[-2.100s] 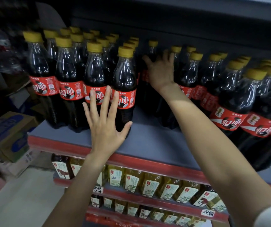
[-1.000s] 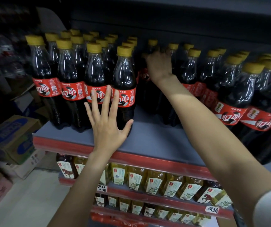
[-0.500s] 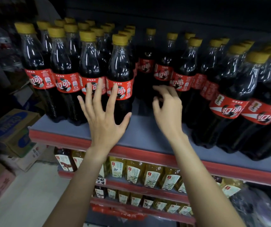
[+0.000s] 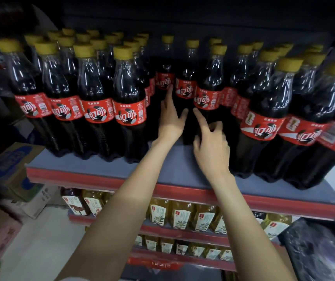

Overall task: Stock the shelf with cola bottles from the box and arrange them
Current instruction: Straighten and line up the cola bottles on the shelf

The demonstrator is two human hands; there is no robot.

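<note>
Since half a second ago our left hand has left the front row and reached into the gap, fingers straight against a recessed cola bottle; our right hand hovers just beside it, forefinger out, holding nothing. The bottles crowd the shelf. We judge this the arranging step: next, draw the recessed bottles forward.

shop aisle, tiered shelves packed with cola bottles, tea bottles below, cartons on floor
</note>
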